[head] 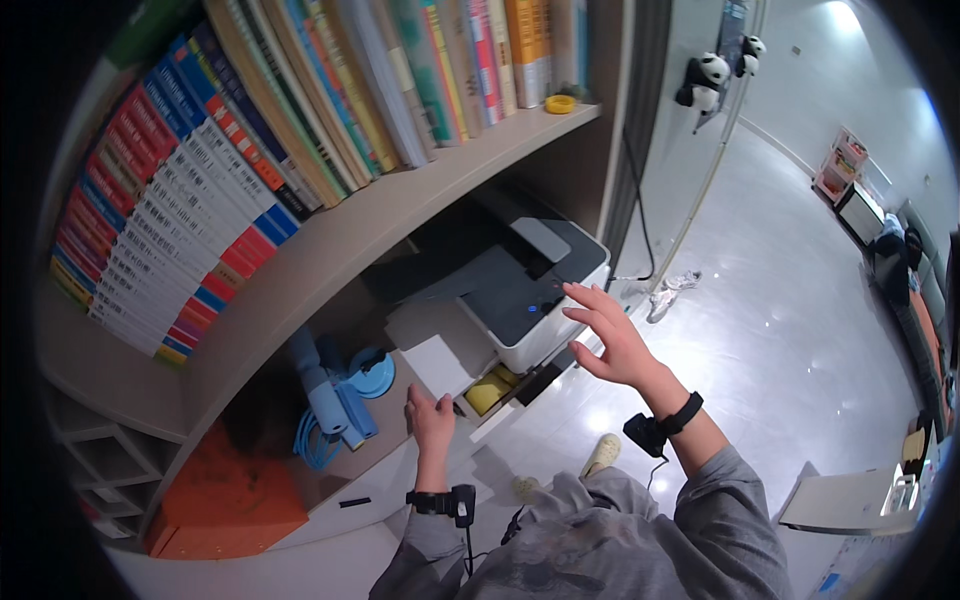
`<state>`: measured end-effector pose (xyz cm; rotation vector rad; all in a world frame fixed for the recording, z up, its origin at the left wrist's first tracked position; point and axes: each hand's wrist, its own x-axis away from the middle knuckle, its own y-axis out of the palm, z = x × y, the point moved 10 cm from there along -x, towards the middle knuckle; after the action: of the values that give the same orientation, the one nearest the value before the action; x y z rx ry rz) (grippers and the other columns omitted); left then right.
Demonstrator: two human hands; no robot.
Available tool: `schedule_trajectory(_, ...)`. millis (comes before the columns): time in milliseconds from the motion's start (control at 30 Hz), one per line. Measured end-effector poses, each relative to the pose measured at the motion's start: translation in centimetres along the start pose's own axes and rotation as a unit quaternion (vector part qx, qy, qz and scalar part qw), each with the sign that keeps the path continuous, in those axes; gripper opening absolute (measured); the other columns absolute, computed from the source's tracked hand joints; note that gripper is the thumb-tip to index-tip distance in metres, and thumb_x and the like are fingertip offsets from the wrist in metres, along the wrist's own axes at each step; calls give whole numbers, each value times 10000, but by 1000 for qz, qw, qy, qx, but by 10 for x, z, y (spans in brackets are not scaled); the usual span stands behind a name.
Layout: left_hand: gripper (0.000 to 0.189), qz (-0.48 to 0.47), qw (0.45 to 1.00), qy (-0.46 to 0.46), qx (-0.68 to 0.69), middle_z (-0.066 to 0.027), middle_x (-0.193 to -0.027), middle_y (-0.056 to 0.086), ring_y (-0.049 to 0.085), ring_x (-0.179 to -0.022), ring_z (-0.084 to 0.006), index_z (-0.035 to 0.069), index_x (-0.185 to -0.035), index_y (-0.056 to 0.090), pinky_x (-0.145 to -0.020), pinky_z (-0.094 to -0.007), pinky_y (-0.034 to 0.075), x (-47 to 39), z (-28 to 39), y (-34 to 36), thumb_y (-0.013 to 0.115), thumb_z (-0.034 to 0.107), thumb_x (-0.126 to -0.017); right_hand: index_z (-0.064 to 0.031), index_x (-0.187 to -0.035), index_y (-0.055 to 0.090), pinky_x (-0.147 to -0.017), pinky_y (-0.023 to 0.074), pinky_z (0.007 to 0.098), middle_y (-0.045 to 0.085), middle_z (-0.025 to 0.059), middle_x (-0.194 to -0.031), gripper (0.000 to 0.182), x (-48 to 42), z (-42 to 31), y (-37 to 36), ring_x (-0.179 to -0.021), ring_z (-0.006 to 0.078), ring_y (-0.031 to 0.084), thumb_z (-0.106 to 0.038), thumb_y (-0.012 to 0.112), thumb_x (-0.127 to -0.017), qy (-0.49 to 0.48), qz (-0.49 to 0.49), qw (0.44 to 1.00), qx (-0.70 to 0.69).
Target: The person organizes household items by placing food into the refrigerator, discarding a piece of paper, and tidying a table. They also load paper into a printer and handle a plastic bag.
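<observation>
My right hand (611,341) is over the front edge of a white and dark-grey printer (551,334), fingers spread and holding nothing. A blue light glows on the printer's top. Whether the fingertips touch it I cannot tell. My left hand (431,420) is at the edge of the wooden shelf (396,409), holding nothing, its thumb apart from the fingers. Just beyond the left hand, white paper (435,366) sticks out from the printer's side. Below the printer, a pulled-out drawer (491,421) holds a yellow object (487,394).
Left of my left hand lie a blue cylindrical device (322,397), a round blue base (373,375) and a coiled blue cable (313,444). An orange box (232,487) stands farther left. Books (202,187) fill the shelf above. Shoes (673,294) lie on the shiny floor (757,337).
</observation>
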<state>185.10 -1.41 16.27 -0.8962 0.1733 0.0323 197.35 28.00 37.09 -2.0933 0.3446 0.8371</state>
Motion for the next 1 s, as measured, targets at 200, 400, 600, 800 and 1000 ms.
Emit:
schedule_trajectory(200,578,-240,956,-35,164,-183,-1131,521,508,-1071,-305,-22,-1310,408,-916,-399,422,78,34,86,658,198,-838,-49,-1039,595,-879,467,412,623,133,-1105,274,94,77,-17,-1027,333,575,-116,651,-779,93,-52,994,29)
schedule_trajectory(400,856,-199,972,-37,120,-374,-1472,87,125,-1396,-450,-162,-1384,179,-1132,-423,195,139,65,142,637,335,-859,22,-1299,431,-1058,345,429,360,229,-1412,657,182,118,74,-1283,369,387,-172,704,-733,69,-231,969,42)
schedule_trajectory(600,978,-137,957,-163,196,-359,-1476,-130,-89,-1411,-426,-163,-1404,28,-1155,-416,57,138,51,169,653,343,-848,81,-1355,318,-1090,299,435,215,272,-1476,822,184,130,116,-1344,384,297,-222,731,-712,58,-279,955,77)
schedule_trajectory(800,1034,-116,955,-173,211,-342,-1482,-151,-126,-1411,-407,-127,-1420,-30,-1156,-409,34,111,45,172,675,340,-825,93,-1357,296,-1074,312,426,201,275,-1474,869,173,142,144,-1334,390,303,-206,752,-681,57,-283,956,52)
schedule_trajectory(1000,1008,-87,968,-111,210,-341,-1493,-86,-80,-1417,-415,-84,-1443,17,-1153,-430,62,58,34,172,708,254,-792,67,-1338,350,-1053,321,409,341,204,-1392,826,138,138,162,-1303,326,341,-254,744,-687,60,-293,951,75)
